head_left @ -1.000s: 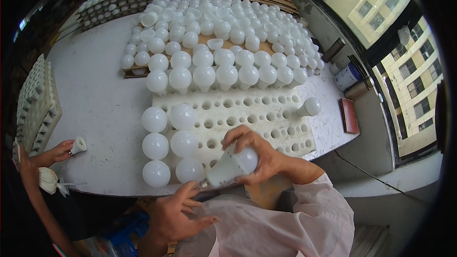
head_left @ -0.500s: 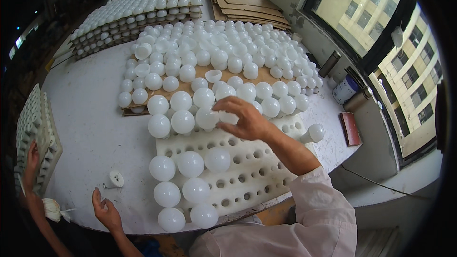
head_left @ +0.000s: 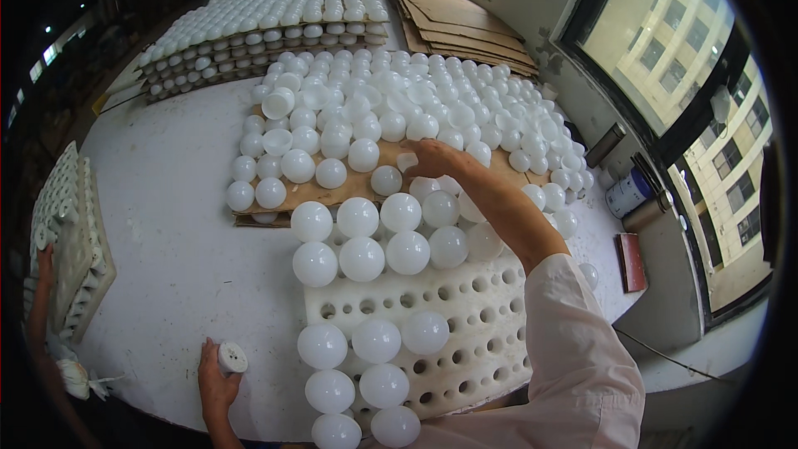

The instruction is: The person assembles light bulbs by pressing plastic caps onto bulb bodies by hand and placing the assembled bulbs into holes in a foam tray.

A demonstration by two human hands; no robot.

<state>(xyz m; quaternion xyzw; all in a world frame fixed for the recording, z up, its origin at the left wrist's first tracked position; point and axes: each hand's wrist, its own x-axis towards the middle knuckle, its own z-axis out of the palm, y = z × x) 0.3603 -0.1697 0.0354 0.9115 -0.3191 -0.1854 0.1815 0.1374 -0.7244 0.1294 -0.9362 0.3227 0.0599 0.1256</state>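
My right hand [head_left: 428, 158] reaches across the table, its fingers closed around a small translucent white dome cover [head_left: 406, 161] on a brown cardboard sheet [head_left: 320, 197]. Many similar domes lie around it, some turned up like bowls. Near the front edge, my left hand [head_left: 216, 387] grips a white bulb base [head_left: 233, 357], its round face turned up. Between them sits a white foam tray [head_left: 386, 288] with rows of holes. White bulbs [head_left: 362, 259] fill its two far rows, and more stand at its near left. My right forearm hides part of the tray.
At the far left, a co-worker's hand [head_left: 43, 262] touches a white part on a stack of trays [head_left: 100, 283]. Layered bulb trays [head_left: 249, 40] and cardboard sheets [head_left: 457, 12] lie at the back. A thermos [head_left: 605, 145], a tub [head_left: 628, 193] and a red box [head_left: 632, 262] line the right side.
My right hand has moved from the bulbs on the tray to the dome beyond and closed on it. My left hand has taken hold of the bulb base. The view has shifted.
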